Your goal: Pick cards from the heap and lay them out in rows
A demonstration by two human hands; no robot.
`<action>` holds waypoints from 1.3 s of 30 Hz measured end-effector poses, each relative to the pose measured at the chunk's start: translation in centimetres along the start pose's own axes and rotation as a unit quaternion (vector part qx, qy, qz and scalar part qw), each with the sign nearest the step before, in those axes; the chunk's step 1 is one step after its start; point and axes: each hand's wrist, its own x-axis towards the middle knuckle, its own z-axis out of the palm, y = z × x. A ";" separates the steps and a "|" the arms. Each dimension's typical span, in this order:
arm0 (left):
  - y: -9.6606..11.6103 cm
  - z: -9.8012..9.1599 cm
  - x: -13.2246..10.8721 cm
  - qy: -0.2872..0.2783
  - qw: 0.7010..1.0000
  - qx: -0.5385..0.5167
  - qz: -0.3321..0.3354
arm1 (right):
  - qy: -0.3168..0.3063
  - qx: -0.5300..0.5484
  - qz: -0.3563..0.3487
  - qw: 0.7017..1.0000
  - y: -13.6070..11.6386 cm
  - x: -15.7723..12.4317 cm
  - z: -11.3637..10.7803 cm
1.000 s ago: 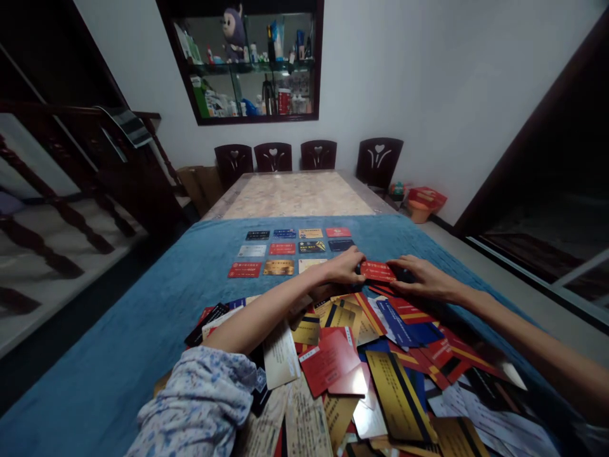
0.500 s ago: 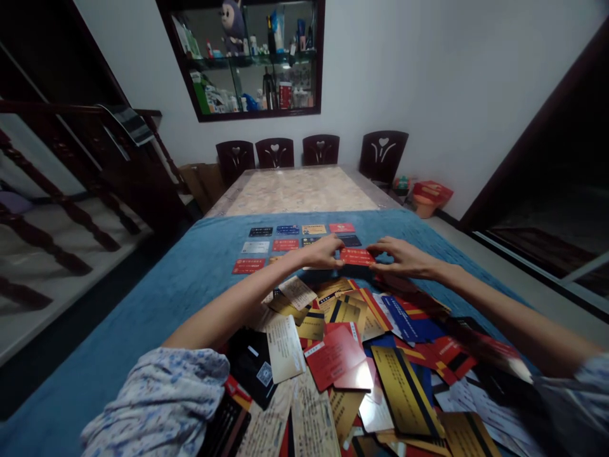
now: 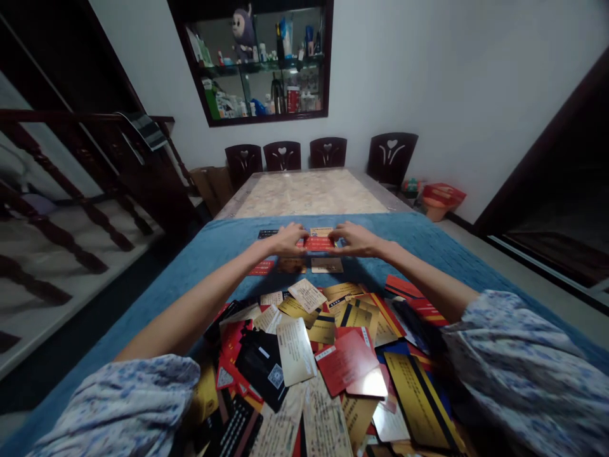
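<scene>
A red bank card (image 3: 318, 244) is held by its two short ends over the rows of laid-out cards. My left hand (image 3: 288, 240) pinches its left end, and my right hand (image 3: 356, 239) pinches the right end. Just behind it shows a yellow card (image 3: 321, 231), partly covered. On the near side lie a red card (image 3: 261, 268), a brown card (image 3: 292, 265) and a beige card (image 3: 327, 265) in a row. A dark card (image 3: 268, 234) sits at the far left. My hands hide other cards of the rows.
Close to me a loose pile of overlapping cards spreads under my forearms, with a gold card (image 3: 419, 393) and a black card (image 3: 264, 368) among them. A blue cloth (image 3: 190, 279) covers the near part of the table (image 3: 314, 193). Dark chairs (image 3: 328, 152) stand behind.
Both hands have carried the red card left and slightly away from me, from the right end of the rows to their middle. The view has shifted a little.
</scene>
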 end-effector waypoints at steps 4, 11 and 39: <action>-1.3 0.2 -0.8 -0.007 0.999 0.012 -0.042 | -0.028 -0.034 0.028 0.999 -1.8 2.1 -0.1; -3.3 1.4 -1.3 -0.006 0.996 0.037 -0.081 | -0.054 -0.060 0.037 0.996 -3.6 5.0 1.1; -5.3 4.1 0.5 -0.075 0.987 0.071 -0.121 | -0.102 -0.116 0.044 0.987 -4.5 8.7 3.8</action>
